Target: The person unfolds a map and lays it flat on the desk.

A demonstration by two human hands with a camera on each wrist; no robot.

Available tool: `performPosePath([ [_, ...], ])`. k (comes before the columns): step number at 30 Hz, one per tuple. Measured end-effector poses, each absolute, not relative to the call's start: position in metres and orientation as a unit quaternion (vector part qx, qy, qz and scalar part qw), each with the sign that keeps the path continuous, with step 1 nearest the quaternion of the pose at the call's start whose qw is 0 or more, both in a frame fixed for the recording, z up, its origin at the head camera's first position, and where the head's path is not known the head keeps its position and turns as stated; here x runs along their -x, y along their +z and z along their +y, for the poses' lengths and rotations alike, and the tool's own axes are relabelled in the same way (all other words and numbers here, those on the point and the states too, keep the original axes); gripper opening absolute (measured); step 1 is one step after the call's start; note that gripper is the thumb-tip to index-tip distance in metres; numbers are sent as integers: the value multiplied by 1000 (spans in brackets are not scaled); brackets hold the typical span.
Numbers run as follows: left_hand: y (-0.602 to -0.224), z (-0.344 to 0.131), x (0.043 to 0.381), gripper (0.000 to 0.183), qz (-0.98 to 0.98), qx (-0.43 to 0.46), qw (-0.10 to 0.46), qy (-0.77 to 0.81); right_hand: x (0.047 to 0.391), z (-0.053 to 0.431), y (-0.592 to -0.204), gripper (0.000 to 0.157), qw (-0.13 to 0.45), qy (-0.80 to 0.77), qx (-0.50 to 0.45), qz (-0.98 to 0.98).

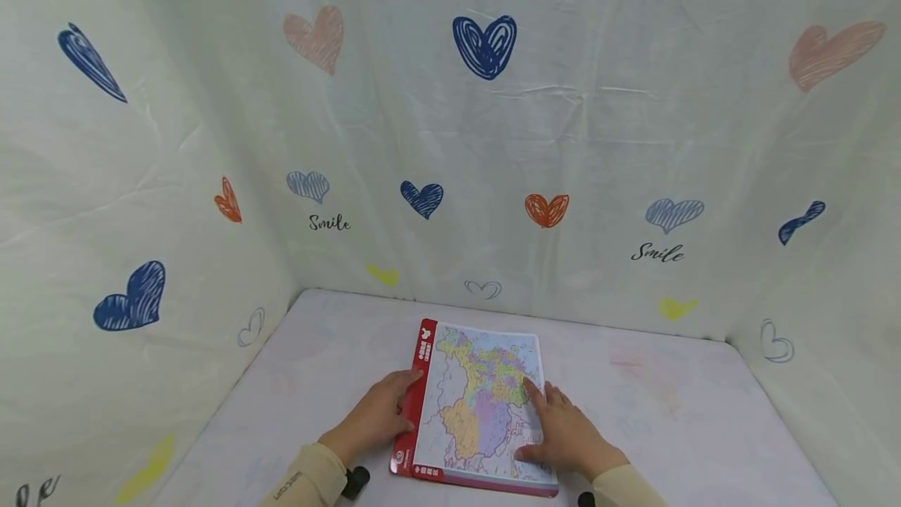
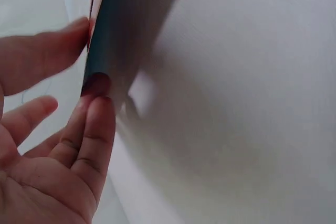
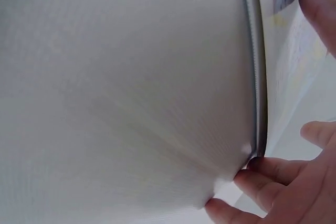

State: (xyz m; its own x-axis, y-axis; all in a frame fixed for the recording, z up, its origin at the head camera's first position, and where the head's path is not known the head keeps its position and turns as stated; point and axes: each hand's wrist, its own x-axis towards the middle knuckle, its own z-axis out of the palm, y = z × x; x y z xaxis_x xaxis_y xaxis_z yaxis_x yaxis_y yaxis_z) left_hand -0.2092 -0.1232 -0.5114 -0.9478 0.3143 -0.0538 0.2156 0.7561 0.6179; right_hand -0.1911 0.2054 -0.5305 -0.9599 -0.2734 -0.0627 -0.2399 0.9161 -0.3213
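Note:
A flat map board (image 1: 486,382) with a red left border and a coloured map face lies on the white table (image 1: 690,413), near the front edge. My left hand (image 1: 383,413) rests against the board's red left side, and in the left wrist view its straight fingers (image 2: 89,135) touch the board's dark edge (image 2: 105,40). My right hand (image 1: 563,433) lies flat on the map's right half, fingers spread and index pointing up the map. The right wrist view shows the board's right edge (image 3: 257,77) with the fingers (image 3: 273,174) at its lower end.
White cloth printed with coloured hearts and the word "Smile" (image 1: 658,253) hangs as walls on the left, back and right. The table's white cover stretches bare to either side of the board. Cream sleeves (image 1: 310,480) cover both wrists.

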Motion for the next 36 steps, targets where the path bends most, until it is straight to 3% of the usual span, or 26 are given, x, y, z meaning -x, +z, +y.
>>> performPosePath([
  [18,-517,-122,216,81,898,-113,123,408,196,203,-526,115,-2,-257,87,962],
  [36,-515,-124,220,85,883,-122,147,429,202,214,-530,115,66,-325,100,938],
])
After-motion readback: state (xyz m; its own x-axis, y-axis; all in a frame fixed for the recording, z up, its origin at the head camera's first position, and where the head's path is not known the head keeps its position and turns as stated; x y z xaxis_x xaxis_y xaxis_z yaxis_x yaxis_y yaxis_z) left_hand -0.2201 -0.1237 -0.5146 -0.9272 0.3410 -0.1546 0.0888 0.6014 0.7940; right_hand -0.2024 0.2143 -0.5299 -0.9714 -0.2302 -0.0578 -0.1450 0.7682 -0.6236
